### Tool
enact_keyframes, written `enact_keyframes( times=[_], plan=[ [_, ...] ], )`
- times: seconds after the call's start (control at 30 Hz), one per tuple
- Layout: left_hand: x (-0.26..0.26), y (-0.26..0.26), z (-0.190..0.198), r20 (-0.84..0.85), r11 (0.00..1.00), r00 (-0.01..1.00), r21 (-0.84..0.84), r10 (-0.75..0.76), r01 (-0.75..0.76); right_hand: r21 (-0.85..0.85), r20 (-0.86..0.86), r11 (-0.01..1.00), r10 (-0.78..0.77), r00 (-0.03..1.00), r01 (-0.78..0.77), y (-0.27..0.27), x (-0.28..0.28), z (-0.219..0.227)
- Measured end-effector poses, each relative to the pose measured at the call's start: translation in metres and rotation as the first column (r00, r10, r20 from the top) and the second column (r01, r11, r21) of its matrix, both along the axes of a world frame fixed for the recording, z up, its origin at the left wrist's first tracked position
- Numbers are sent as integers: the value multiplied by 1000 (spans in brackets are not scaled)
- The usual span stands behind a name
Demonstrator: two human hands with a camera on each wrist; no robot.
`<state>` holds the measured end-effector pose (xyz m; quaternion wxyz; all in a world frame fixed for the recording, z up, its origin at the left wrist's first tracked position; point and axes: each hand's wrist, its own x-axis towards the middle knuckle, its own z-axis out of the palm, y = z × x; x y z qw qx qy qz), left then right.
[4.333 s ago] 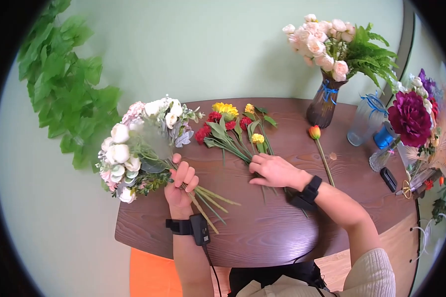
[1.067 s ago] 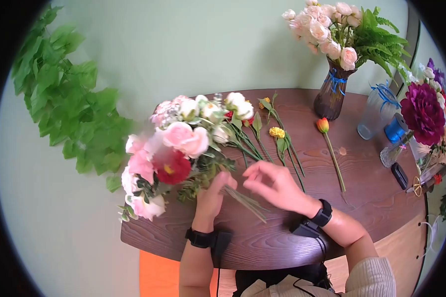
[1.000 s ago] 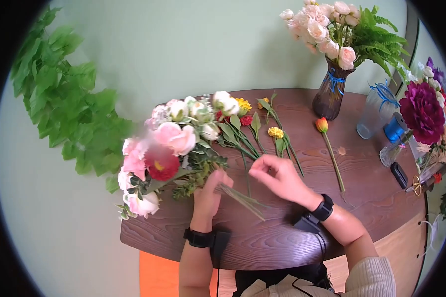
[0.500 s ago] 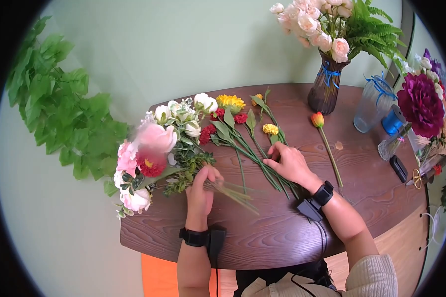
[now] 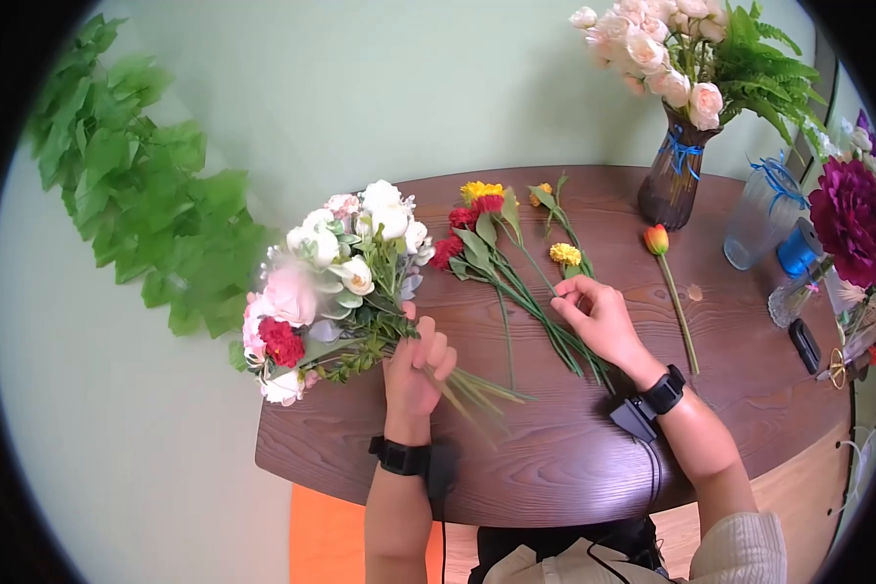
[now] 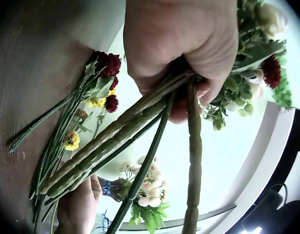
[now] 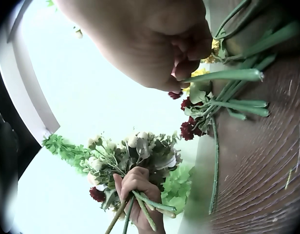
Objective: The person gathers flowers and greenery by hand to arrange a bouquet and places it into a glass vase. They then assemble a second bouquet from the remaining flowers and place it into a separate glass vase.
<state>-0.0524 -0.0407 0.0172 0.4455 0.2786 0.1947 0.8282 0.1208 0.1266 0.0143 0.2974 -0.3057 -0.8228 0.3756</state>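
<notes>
My left hand grips a bouquet of white and pink artificial flowers by its stems, above the table's left side. One red flower shows on the bouquet's near side. Below the fist, thick green-brown stems fan out in the left wrist view. My right hand pinches a green flower stem between thumb and fingers; its cut end sticks out in the right wrist view. Beside that hand lies a loose pile of red carnations and a yellow flower, with long green stems.
Two small yellow flowers, one nearer, lie behind the right hand. An orange tulip lies to the right. Farther right stand a dark vase of pale roses, a clear vase, blue ribbon and scissors.
A red flower shows in the bouquet that was not visible 4.3 seconds ago. My right hand has moved from hovering near the bouquet's stems to the pile and now pinches a stem.
</notes>
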Motion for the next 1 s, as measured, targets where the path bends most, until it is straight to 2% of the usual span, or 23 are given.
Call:
enact_keyframes(
  times=[0.07, 0.1, 0.13, 0.2, 0.23, 0.57, 0.7, 0.87, 1.0],
  plan=[
    [-2, -1, 0, 32, 996, 997, 60, -70, 68, -154, -208, 986, 27, 978, -60, -5, -2, 5],
    [-2, -1, 0, 28, 996, 998, 57, -64, 63, -159, -291, 980, 69, 954, -119, -7, -4, 3],
    [-1, -2, 1, 46, 993, 994, 71, -102, 99, -161, -294, 979, 73, 953, -125, -13, -4, 8],
    [-1, -2, 1, 61, 988, 989, 83, -138, 133, -290, -393, 942, 42, 919, -167, -31, -2, 22],
    [-1, -2, 0, 68, 980, 982, 103, -176, 169, -278, -426, 938, 71, 902, -206, -37, -3, 20],
    [3, -1, 2, -24, 941, 951, 133, -310, 310, 67, -382, 951, 305, 872, -303, -71, -2, 19],
    [4, -1, 2, -31, 947, 952, 105, -303, 305, 61, -373, 941, 330, 867, -332, -75, -2, 16],
    [7, -1, 0, 47, 947, 948, 76, -315, 311, 60, -340, 925, 372, 864, -374, -77, -3, 14],
    [10, 2, -1, -9, 967, 967, -17, -255, 255, 10, -338, 920, 372, 864, -392, -78, -3, 14]
  ],
)
